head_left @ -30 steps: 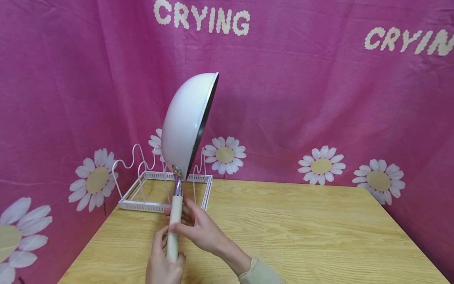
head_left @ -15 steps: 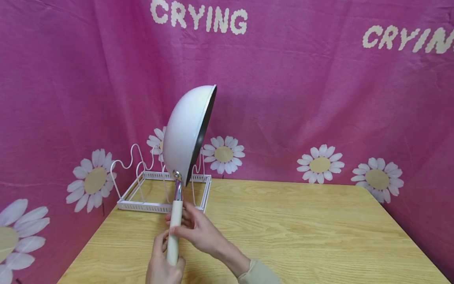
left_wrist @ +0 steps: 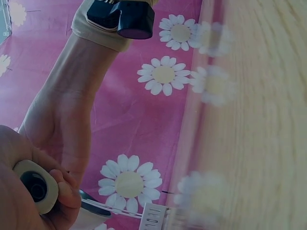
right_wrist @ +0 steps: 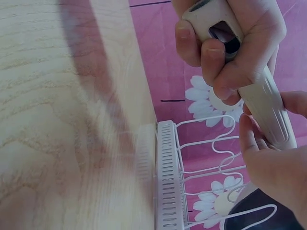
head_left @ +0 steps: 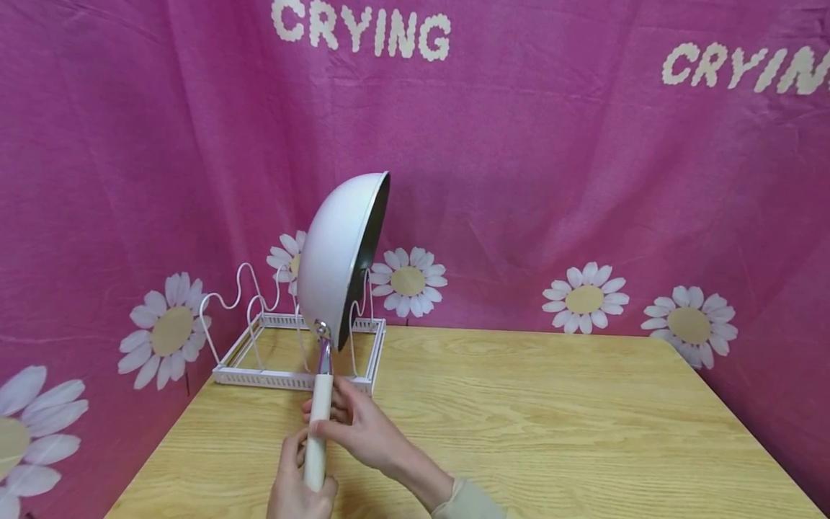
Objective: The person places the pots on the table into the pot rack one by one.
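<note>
A white wok (head_left: 333, 252) with a dark inside stands nearly on edge, its hollow facing right. Its cream handle (head_left: 318, 432) points down toward me. Around the handle's lower end my left hand (head_left: 298, 483) is curled; the right hand (head_left: 372, 432) grips it higher up, thumb across the front. Behind the hands is a white wire rack (head_left: 259, 378), and the wok's lower part overlaps its right-hand wires. Whether the wok touches the rack I cannot tell. In the right wrist view, the dark wok edge (right_wrist: 264, 215) appears beside the rack's wire loops (right_wrist: 254, 211).
The rack sits at the back left of a wooden table (head_left: 551, 418), close to a pink cloth (head_left: 519, 180) with daisies and lettering. The cloth hangs behind and along the left side. The table's right edge slopes away at the far right.
The wok has come down toward the rack, its rim dropping and shifting slightly left. Both hands have moved down a little with the handle, keeping their grip.
</note>
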Tool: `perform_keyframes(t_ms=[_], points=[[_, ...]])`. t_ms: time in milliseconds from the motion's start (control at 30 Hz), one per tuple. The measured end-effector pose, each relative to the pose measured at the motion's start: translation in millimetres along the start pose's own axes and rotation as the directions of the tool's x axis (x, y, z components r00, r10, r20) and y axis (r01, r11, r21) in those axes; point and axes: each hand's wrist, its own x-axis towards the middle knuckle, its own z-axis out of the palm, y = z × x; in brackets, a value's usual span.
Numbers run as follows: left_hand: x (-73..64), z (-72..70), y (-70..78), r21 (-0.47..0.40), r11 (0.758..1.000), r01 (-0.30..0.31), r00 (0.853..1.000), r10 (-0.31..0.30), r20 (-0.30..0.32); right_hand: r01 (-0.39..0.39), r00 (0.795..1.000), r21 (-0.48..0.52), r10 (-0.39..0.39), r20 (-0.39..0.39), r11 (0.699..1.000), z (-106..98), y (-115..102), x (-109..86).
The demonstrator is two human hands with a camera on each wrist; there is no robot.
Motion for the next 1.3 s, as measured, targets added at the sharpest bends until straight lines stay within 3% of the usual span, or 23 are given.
perform_keyframes(t_ms=[333, 767, 1067, 1300], points=[[0.7, 1.3, -7.2, 0.013, 0.999, 0.032, 0.996, -0.033, 0.086, -0.051, 0.998, 0.037, 0.053, -0.04, 0.998, 2.0, 8.1, -4.1], [2.3, 4.9, -17.3, 0.04, 0.999, -0.008, 0.991, 0.002, 0.136, -0.104, 0.992, 0.004, 0.104, -0.067, 0.995, -0.9, 17.2, -5.5], [1.4, 6.6, -18.1, 0.056, 0.997, 0.045, 0.985, -0.054, 0.167, -0.13, 0.989, 0.012, 0.13, -0.069, 0.991, -1.5, 19.9, -8.5], [-1.7, 10.0, -21.2, 0.045, 0.999, -0.003, 0.987, -0.004, 0.161, -0.148, 0.986, 0.005, 0.148, -0.072, 0.989, -1.2, 22.4, -9.3]])
